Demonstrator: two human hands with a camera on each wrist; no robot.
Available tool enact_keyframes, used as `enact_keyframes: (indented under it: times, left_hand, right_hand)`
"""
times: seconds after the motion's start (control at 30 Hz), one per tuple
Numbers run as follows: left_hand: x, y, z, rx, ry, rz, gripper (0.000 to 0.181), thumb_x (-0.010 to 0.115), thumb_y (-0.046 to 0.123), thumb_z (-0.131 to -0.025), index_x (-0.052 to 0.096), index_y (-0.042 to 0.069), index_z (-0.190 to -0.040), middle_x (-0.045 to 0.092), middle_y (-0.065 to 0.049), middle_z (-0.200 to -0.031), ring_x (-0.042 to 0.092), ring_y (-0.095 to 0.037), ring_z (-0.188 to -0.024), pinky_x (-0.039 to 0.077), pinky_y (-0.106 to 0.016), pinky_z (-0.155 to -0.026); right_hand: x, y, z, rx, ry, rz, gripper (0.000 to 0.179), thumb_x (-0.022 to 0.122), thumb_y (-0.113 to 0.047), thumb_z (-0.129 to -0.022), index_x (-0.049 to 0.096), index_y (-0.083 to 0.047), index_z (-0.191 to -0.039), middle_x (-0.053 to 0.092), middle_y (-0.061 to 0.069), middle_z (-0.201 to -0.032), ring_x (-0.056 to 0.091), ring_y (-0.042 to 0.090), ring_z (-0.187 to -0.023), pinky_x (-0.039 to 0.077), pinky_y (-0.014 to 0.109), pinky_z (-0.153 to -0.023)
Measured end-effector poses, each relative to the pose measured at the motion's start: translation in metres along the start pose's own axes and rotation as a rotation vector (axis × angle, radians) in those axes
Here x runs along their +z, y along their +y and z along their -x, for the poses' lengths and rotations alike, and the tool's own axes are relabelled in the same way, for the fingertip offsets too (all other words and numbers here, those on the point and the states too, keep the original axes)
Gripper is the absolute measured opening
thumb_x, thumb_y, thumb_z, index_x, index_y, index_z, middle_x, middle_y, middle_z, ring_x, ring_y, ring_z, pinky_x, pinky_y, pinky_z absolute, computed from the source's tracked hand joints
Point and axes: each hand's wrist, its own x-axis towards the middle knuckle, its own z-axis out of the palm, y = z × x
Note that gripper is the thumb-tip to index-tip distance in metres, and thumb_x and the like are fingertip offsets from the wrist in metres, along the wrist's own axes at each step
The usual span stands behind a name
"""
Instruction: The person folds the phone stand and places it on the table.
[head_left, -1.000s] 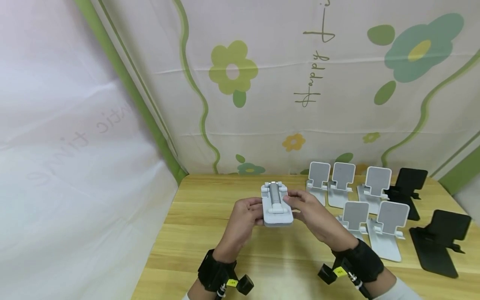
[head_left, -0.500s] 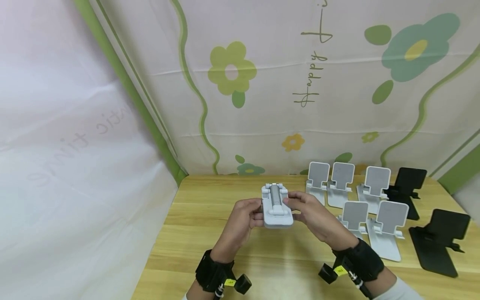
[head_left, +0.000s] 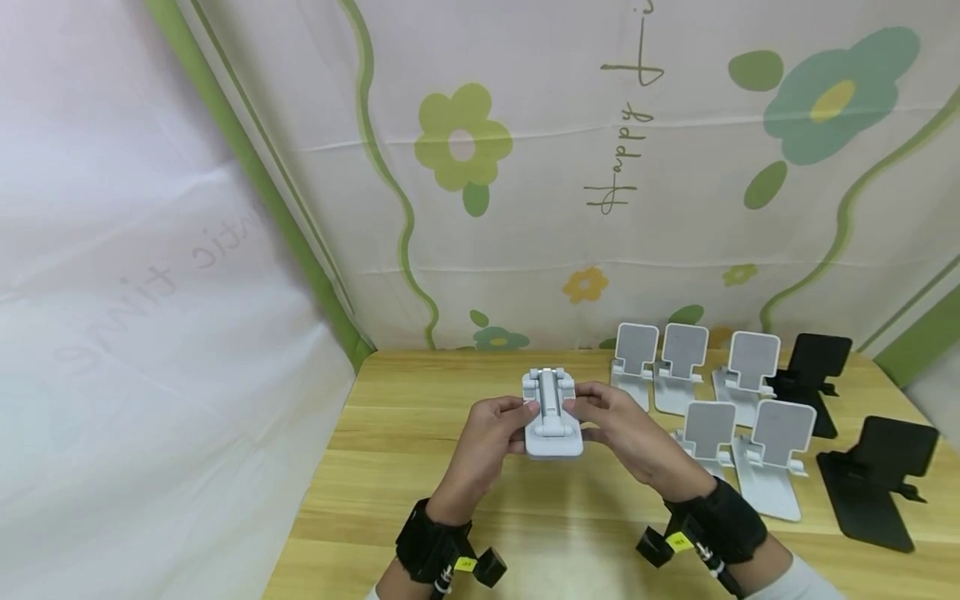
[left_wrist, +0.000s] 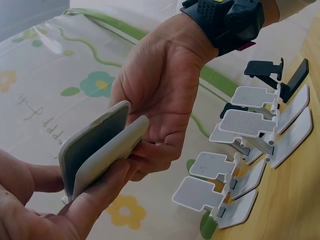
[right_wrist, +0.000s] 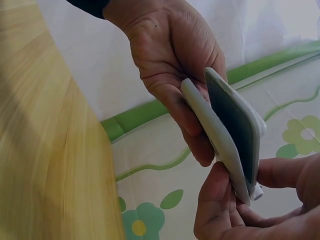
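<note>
Both hands hold a folded white phone stand (head_left: pixel 553 447) above the wooden table in the head view. The left hand (head_left: pixel 483 437) grips its left edge, thumb lying on top near the hinge arm. On the other edge the right hand (head_left: pixel 618 425) pinches it, thumb on top and fingers beneath. Seen from the side in the left wrist view, the phone stand's two plates (left_wrist: pixel 107 155) part in a narrow wedge with a dark grey inner face. The right wrist view shows the same gap between the plates (right_wrist: pixel 215 127), with fingers at both sides.
Several unfolded white phone stands (head_left: pixel 780 433) stand in rows on the right of the table (head_left: pixel 405 483). Two black phone stands (head_left: pixel 877 483) are at the far right. A flower-print cloth (head_left: pixel 525 233) hangs behind the table, and a white cloth (head_left: pixel 150 333) on the left.
The left thumb has come from the side onto the top of the phone stand. The phone stand has tilted slightly and sits a little lower; the right hand has barely moved.
</note>
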Motion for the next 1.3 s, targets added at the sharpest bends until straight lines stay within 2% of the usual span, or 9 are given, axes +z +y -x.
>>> enact_keyframes:
  times: [0.27, 0.43, 0.53, 0.67, 0.73, 0.93, 1.1, 1.17, 1.3]
  left_hand:
    - [-0.001, -0.002, 0.002, 0.024, 0.003, -0.04, 0.035, 0.063, 0.019, -0.103, 0.064, -0.011, -0.123, 0.077, -0.021, -0.108, 0.077, -0.02, -0.086, 0.061, -0.025, -0.069]
    - [0.001, 0.0, 0.002, 0.038, 0.024, -0.103, 0.042, 0.063, 0.023, -0.103, 0.058, -0.007, -0.133, 0.076, -0.021, -0.108, 0.076, -0.021, -0.089, 0.061, -0.027, -0.072]
    - [0.006, 0.003, 0.005, 0.081, 0.05, -0.281, 0.056, 0.066, 0.036, -0.101, 0.053, -0.003, -0.14, 0.074, -0.016, -0.111, 0.072, -0.019, -0.092, 0.06, -0.028, -0.074]
    - [0.018, 0.003, 0.012, 0.158, 0.104, -0.649, 0.073, 0.076, 0.052, -0.089, 0.057, 0.004, -0.141, 0.062, -0.006, -0.111, 0.058, -0.012, -0.088, 0.053, -0.024, -0.068]
    - [0.022, 0.002, 0.015, 0.211, 0.134, -0.789, 0.071, 0.082, 0.052, -0.083, 0.062, 0.008, -0.135, 0.061, -0.002, -0.106, 0.051, -0.011, -0.085, 0.047, -0.022, -0.065]
    - [0.023, -0.001, 0.014, 0.292, 0.221, -1.003, 0.056, 0.089, 0.048, -0.074, 0.07, 0.008, -0.11, 0.06, 0.002, -0.089, 0.045, -0.01, -0.075, 0.038, -0.021, -0.056]
    - [0.003, -0.002, 0.012, 0.219, 0.281, -1.032, 0.056, 0.087, 0.043, -0.07, 0.072, 0.005, -0.107, 0.059, -0.002, -0.087, 0.051, -0.012, -0.069, 0.044, -0.026, -0.054]
    - [-0.014, -0.005, 0.009, 0.171, 0.312, -1.014, 0.056, 0.086, 0.039, -0.069, 0.071, 0.002, -0.109, 0.059, -0.004, -0.088, 0.053, -0.015, -0.07, 0.046, -0.028, -0.055]
    - [-0.06, -0.019, 0.0, 0.118, 0.399, -1.039, 0.049, 0.084, 0.037, -0.07, 0.072, 0.001, -0.101, 0.059, -0.007, -0.088, 0.054, -0.02, -0.075, 0.045, -0.029, -0.056]
  right_hand:
    - [0.001, -0.001, 0.0, -0.016, 0.013, 0.021, 0.049, 0.053, -0.015, -0.107, 0.039, 0.013, -0.145, 0.06, 0.023, -0.126, 0.066, 0.02, -0.104, 0.059, 0.032, -0.087]
    - [0.0, -0.001, 0.0, -0.023, 0.04, 0.034, 0.045, 0.054, -0.013, -0.106, 0.042, 0.013, -0.141, 0.062, 0.02, -0.118, 0.068, 0.02, -0.098, 0.06, 0.03, -0.082]
    - [0.0, 0.0, -0.001, -0.039, 0.058, 0.033, 0.044, 0.055, -0.011, -0.105, 0.042, 0.013, -0.14, 0.061, 0.019, -0.116, 0.067, 0.019, -0.096, 0.06, 0.029, -0.081]
    - [0.003, 0.004, -0.001, -0.048, 0.071, 0.031, 0.044, 0.057, -0.009, -0.103, 0.041, 0.013, -0.137, 0.059, 0.018, -0.112, 0.067, 0.019, -0.094, 0.061, 0.028, -0.08]
    - [0.005, 0.006, -0.001, -0.047, 0.07, 0.036, 0.042, 0.059, -0.009, -0.102, 0.04, 0.012, -0.134, 0.059, 0.017, -0.109, 0.066, 0.019, -0.092, 0.061, 0.028, -0.079]
    - [0.01, 0.013, -0.001, -0.062, 0.05, 0.03, 0.043, 0.062, -0.008, -0.1, 0.04, 0.011, -0.132, 0.058, 0.014, -0.104, 0.067, 0.017, -0.088, 0.062, 0.032, -0.079]
    - [0.0, 0.016, -0.001, -0.077, 0.048, 0.08, 0.049, 0.063, -0.018, -0.103, 0.042, 0.01, -0.137, 0.062, 0.019, -0.116, 0.068, 0.022, -0.102, 0.059, 0.037, -0.094]
    - [-0.012, 0.016, 0.0, -0.106, 0.117, 0.214, 0.049, 0.064, -0.024, -0.103, 0.047, 0.007, -0.137, 0.063, 0.019, -0.121, 0.066, 0.022, -0.108, 0.057, 0.037, -0.096]
    - [-0.045, 0.019, 0.008, -0.229, 0.328, 0.606, 0.037, 0.067, -0.026, -0.102, 0.06, 0.001, -0.126, 0.068, 0.017, -0.117, 0.065, 0.027, -0.105, 0.055, 0.04, -0.091]
